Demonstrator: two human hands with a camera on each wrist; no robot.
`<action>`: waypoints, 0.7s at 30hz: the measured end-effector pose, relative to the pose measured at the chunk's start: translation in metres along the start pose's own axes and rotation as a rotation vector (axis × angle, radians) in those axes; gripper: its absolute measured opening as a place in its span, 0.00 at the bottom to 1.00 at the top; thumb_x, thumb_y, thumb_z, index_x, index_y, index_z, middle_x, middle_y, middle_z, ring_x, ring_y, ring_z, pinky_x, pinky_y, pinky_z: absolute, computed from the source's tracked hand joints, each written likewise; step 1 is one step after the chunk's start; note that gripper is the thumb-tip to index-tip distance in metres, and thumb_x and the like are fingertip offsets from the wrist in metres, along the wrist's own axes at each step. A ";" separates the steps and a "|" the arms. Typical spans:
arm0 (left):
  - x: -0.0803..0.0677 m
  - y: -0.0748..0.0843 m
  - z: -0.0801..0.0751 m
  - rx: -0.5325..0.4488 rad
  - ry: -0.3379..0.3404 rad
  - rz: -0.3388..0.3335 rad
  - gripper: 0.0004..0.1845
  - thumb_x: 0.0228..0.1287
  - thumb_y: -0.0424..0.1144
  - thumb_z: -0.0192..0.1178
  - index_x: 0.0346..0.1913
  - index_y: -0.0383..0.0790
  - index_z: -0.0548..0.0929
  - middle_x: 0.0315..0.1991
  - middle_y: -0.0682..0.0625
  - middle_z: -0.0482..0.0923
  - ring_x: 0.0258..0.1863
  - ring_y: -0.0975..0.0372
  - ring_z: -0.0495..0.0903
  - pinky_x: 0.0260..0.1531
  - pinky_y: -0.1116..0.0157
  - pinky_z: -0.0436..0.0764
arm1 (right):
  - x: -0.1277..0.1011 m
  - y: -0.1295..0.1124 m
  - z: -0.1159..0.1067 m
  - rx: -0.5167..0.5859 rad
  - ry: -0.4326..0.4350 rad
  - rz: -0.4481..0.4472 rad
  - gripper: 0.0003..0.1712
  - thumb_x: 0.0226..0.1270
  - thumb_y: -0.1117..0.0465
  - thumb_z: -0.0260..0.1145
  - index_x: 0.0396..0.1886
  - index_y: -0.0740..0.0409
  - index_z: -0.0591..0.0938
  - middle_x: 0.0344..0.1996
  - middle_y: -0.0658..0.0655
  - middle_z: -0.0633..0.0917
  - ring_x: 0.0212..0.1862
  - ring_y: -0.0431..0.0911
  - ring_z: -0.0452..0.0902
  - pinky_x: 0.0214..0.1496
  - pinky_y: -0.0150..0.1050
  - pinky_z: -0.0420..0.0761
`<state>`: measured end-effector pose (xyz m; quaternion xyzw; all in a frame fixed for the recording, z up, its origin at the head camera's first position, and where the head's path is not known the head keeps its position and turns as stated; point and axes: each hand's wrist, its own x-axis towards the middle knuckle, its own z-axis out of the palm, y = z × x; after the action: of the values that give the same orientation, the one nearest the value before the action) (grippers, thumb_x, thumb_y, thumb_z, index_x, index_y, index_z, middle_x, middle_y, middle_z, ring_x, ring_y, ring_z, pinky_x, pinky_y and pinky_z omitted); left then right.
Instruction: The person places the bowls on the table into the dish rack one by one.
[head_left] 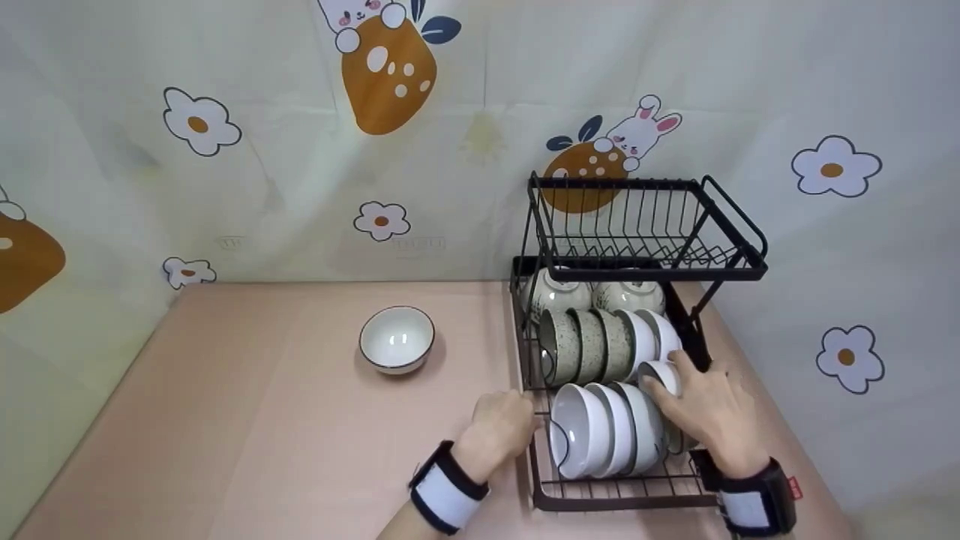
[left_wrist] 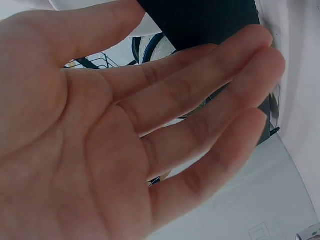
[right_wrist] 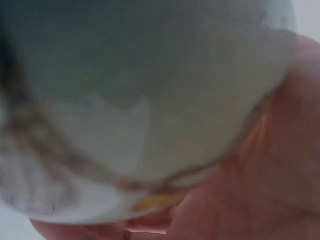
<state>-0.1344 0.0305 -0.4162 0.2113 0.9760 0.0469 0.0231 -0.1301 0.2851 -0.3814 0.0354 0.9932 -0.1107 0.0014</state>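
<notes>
My right hand point(head_left: 716, 409) grips a small white bowl point(head_left: 664, 375) above the front row of the black dish rack point(head_left: 626, 502). In the right wrist view the bowl point(right_wrist: 165, 115) is close and blurred, with a brown line pattern on its side and fingers beneath it. My left hand point(head_left: 501, 424) is beside the rack's left edge. The left wrist view shows its palm and loosely extended fingers point(left_wrist: 185, 130), with nothing held; a dark panel point(left_wrist: 195, 22) lies beyond them. White bowls point(head_left: 577, 431) stand on edge in the front row.
Speckled bowls point(head_left: 559, 346) and white bowls stand on edge in the middle row. Two patterned bowls point(head_left: 559, 294) sit upside down behind. An upper wire shelf point(head_left: 637, 270) overhangs the back. One dark-rimmed white bowl point(head_left: 397, 341) stands on the table point(head_left: 262, 420), left of the rack.
</notes>
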 end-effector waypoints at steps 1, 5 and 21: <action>0.000 0.000 0.000 -0.003 -0.002 -0.002 0.17 0.60 0.52 0.61 0.37 0.38 0.82 0.31 0.46 0.83 0.29 0.55 0.83 0.26 0.63 0.81 | 0.000 -0.001 0.002 0.002 -0.011 -0.004 0.43 0.62 0.30 0.52 0.64 0.57 0.66 0.47 0.87 0.72 0.40 0.73 0.75 0.30 0.62 0.76; 0.000 0.001 -0.001 -0.016 -0.011 -0.005 0.17 0.60 0.51 0.61 0.37 0.38 0.82 0.32 0.46 0.83 0.30 0.55 0.83 0.27 0.63 0.81 | 0.003 -0.003 0.009 0.005 -0.038 -0.045 0.41 0.65 0.31 0.51 0.63 0.57 0.68 0.49 0.87 0.71 0.45 0.77 0.72 0.38 0.68 0.74; 0.000 0.002 -0.001 -0.047 -0.052 -0.015 0.17 0.62 0.50 0.60 0.39 0.37 0.81 0.34 0.46 0.83 0.32 0.55 0.83 0.29 0.63 0.82 | 0.005 -0.003 0.013 0.024 -0.199 -0.053 0.42 0.68 0.29 0.38 0.69 0.53 0.64 0.63 0.85 0.61 0.59 0.84 0.57 0.54 0.76 0.62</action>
<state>-0.1339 0.0320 -0.4147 0.2046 0.9753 0.0640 0.0535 -0.1349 0.2795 -0.3937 -0.0021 0.9874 -0.1256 0.0965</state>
